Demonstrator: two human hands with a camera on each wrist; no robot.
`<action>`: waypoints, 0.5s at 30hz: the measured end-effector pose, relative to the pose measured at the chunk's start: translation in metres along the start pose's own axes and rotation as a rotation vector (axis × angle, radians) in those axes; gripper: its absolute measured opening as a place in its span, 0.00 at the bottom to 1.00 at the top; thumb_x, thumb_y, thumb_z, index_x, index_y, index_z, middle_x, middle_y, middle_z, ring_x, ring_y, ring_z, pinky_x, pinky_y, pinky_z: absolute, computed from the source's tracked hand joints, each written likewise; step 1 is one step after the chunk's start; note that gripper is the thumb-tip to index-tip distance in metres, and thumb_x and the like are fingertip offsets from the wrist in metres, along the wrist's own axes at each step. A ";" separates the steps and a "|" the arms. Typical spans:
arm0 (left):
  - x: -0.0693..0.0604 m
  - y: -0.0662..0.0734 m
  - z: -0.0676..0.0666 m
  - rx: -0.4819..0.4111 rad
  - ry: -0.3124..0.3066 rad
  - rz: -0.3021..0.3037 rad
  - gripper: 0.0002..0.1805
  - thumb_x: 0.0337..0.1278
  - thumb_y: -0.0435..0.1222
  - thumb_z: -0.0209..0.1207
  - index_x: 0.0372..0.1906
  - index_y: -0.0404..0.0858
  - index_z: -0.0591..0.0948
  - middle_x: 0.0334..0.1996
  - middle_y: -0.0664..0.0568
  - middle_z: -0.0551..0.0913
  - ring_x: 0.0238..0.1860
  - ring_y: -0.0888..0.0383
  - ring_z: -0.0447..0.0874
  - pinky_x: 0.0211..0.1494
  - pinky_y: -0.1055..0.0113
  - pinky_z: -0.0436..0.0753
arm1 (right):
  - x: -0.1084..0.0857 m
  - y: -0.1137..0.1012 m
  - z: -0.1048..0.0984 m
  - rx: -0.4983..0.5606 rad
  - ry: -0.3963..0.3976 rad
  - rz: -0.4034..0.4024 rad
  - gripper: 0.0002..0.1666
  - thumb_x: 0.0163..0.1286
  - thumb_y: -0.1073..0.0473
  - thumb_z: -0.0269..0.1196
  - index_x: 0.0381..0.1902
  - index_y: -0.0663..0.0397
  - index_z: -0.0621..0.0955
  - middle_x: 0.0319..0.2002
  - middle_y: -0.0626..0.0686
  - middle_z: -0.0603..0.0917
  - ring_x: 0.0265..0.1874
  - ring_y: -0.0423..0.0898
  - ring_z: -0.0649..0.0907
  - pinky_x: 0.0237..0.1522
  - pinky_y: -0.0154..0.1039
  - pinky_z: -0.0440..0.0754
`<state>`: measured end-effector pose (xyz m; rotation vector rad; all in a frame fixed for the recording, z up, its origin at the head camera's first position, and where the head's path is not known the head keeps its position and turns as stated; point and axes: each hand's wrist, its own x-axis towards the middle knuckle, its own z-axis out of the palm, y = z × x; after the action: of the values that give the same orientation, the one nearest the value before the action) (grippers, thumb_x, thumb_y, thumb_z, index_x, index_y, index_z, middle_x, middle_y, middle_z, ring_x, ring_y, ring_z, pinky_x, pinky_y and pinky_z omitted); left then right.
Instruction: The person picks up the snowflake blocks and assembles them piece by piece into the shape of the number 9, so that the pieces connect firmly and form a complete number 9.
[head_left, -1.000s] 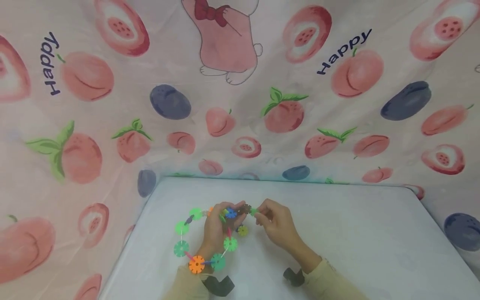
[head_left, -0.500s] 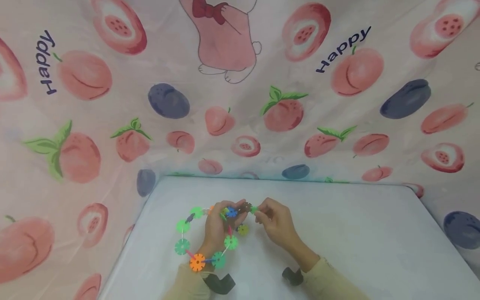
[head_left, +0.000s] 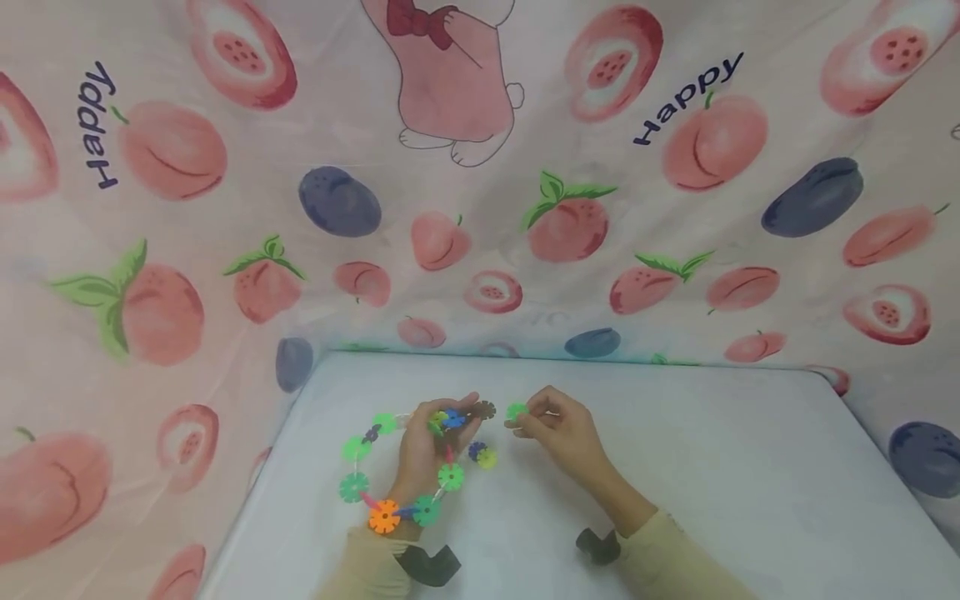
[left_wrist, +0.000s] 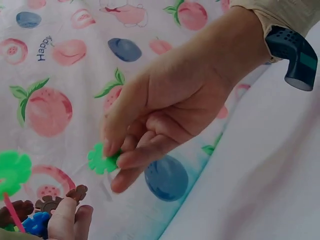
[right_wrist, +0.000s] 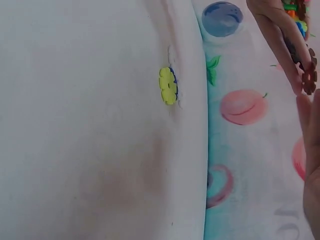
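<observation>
My left hand (head_left: 418, 457) holds a chain of colourful notched plastic discs, with a blue disc (head_left: 453, 417) near its fingers. A brown disc (head_left: 487, 409) sticks out past the fingertips. The rest of the chain loops over the wrist, an orange disc (head_left: 384, 516) at its near end; part is hidden behind the hand. My right hand (head_left: 567, 437) pinches a light green disc (head_left: 516, 413) between thumb and fingers, a small gap away from the brown one. In the left wrist view this green disc (left_wrist: 100, 160) shows its notched edge clear of the fingers.
A yellow disc (head_left: 487, 457) and a dark blue disc (head_left: 477, 450) lie together on the white table (head_left: 712, 467), below the gap between the hands. A fruit-printed cloth (head_left: 480, 208) hangs behind the table and along its sides.
The green disc has come away from the brown one as my right hand moved slightly right. My left hand and its chain have shifted a little left.
</observation>
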<state>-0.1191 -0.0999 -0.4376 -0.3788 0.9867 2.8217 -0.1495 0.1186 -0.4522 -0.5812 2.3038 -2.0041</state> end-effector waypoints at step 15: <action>0.000 -0.005 0.011 -0.012 -0.067 0.007 0.19 0.74 0.33 0.46 0.56 0.21 0.76 0.58 0.33 0.77 0.64 0.38 0.80 0.69 0.60 0.78 | -0.004 -0.003 0.007 -0.226 0.079 -0.138 0.06 0.67 0.61 0.71 0.40 0.45 0.87 0.34 0.50 0.92 0.34 0.39 0.90 0.43 0.34 0.89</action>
<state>-0.1199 -0.0888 -0.4320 -0.2812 0.9602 2.8274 -0.1433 0.1133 -0.4511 -0.7034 2.6281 -1.8639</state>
